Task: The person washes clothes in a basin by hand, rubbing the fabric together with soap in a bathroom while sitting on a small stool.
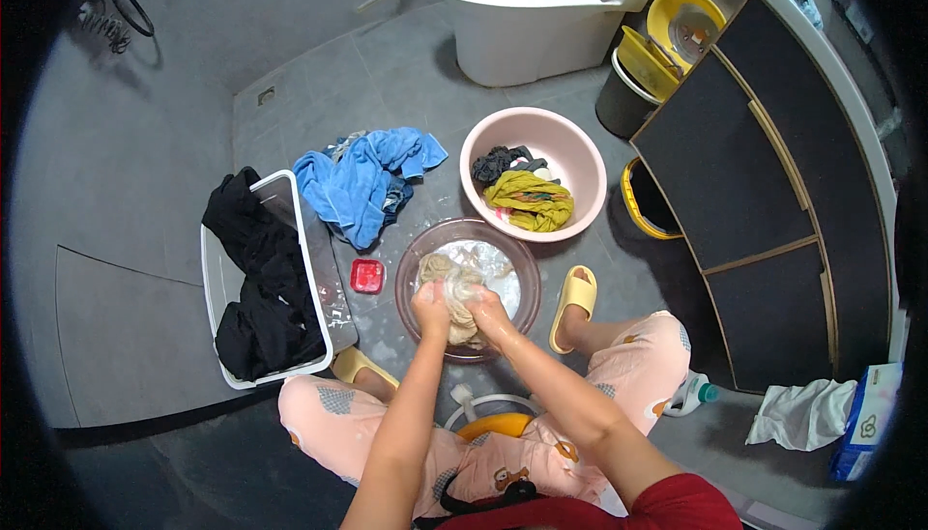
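My left hand (432,310) and my right hand (491,315) are both closed on a wet beige cloth (441,267), bunched up between them. They hold it over a brownish, see-through basin (531,284) with whitish, sudsy water (491,261) inside. White foam shows on the cloth between my hands; its lower folds hang toward the water. Left of the basin sits a small red soap box (367,277) on the floor. Just beyond stands a pink basin (592,174) with a mustard-yellow garment (530,203) and dark cloths (497,164) in it.
A white-rimmed basket (323,322) of black clothes (259,284) stands at left. Blue cloth (372,174) lies heaped beyond it. Toilet (532,32), yellow-and-grey bins (650,66) and dark cabinet (730,153) border the floor. Behind the basin, near my legs, runs a white hose (498,398).
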Tool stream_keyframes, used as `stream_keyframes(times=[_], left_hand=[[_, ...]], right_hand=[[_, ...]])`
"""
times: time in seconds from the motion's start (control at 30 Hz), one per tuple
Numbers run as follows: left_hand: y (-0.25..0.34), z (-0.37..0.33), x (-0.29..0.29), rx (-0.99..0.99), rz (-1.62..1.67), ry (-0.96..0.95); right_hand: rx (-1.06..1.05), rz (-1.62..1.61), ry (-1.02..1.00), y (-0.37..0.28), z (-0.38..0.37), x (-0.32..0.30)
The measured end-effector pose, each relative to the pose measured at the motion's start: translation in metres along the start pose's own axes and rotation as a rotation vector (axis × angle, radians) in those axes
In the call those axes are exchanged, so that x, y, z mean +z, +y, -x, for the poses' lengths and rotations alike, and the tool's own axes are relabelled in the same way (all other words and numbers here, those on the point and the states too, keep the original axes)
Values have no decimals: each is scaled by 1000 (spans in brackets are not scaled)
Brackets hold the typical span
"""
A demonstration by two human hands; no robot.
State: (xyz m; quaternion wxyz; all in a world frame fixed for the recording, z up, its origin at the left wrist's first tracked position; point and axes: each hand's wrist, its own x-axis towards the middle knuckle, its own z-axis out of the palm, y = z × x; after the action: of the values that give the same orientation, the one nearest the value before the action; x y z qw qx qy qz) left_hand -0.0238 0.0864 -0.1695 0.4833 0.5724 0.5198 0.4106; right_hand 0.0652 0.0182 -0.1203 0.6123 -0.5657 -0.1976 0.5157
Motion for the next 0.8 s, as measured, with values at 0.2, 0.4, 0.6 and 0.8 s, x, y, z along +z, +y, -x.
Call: stream_keyframes(times=[0.2, 0.4, 0.6, 0.8], left_hand=[[57, -8, 3, -849, 745, -567], [60, -6, 8, -258, 241, -244], [95, 53, 35, 309, -39, -63], [82, 59, 43, 452, -359, -48]], right_hand=[[-341, 720, -224, -28, -1, -36], [37, 388, 74, -26, 5, -32], [636, -867, -216, -27, -6, -29], [227, -477, -178, 33, -17, -44]])
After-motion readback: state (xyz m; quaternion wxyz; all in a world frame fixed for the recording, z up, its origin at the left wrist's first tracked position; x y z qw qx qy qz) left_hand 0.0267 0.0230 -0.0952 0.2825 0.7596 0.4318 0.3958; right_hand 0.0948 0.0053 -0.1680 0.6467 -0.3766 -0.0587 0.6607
